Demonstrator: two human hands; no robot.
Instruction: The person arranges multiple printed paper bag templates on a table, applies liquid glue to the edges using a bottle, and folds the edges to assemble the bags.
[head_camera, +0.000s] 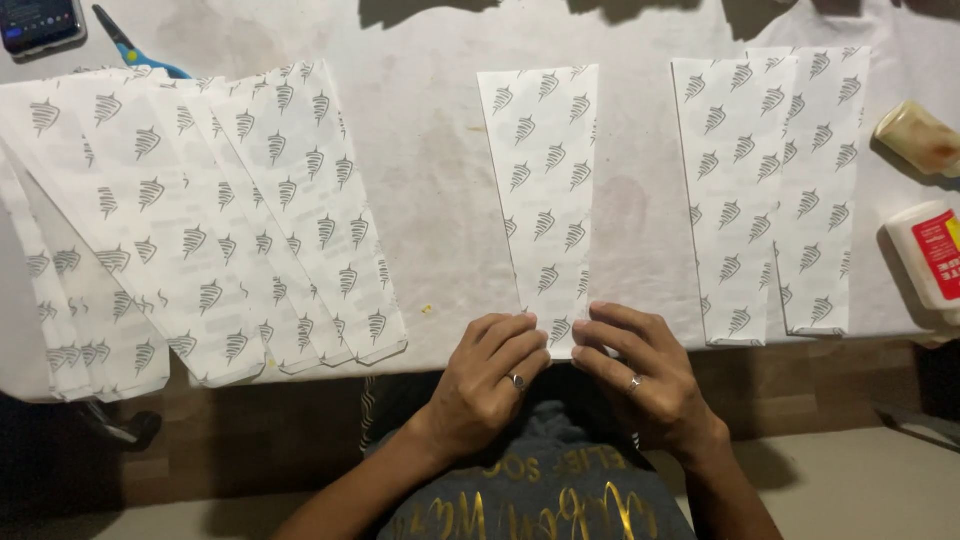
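A long white paper piece printed with small grey emblems lies lengthwise on the white-covered table, its near end at the table's front edge. My left hand presses its fingertips on the near-left corner of that piece. My right hand presses on the near-right corner. Both hands wear a ring and lie flat, fingers together, pinching the paper's bottom edge.
A fanned stack of several similar printed papers covers the left side. Two more pieces lie overlapped at right. A glue bottle and a squeezed tube sit at far right. Blue-handled scissors and a phone lie far left.
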